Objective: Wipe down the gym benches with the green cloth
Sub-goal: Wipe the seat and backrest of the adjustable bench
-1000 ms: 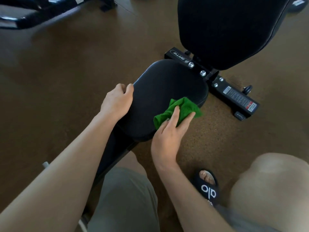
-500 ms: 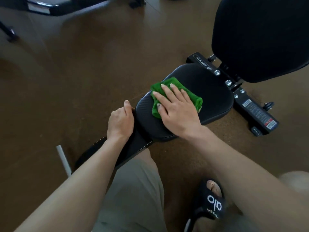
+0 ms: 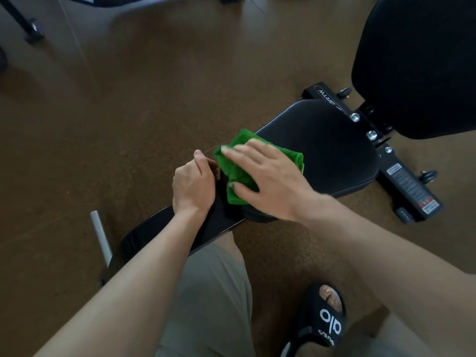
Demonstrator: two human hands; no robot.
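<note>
Brown gym floor (image 3: 128,124) under black seat pad (image 3: 334,150), right hand (image 3: 268,181) flat on green cloth (image 3: 237,173)

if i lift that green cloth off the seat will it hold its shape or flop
Probably flop: the green cloth lies bunched and folded under the right hand, draping over the seat pad edge. It looks like soft terry, so likely light. It should slide easily on the smooth pad.

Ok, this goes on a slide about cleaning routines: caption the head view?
Right hand presses the green cloth flat on the bench seat while the left hand grips its edge.
</note>
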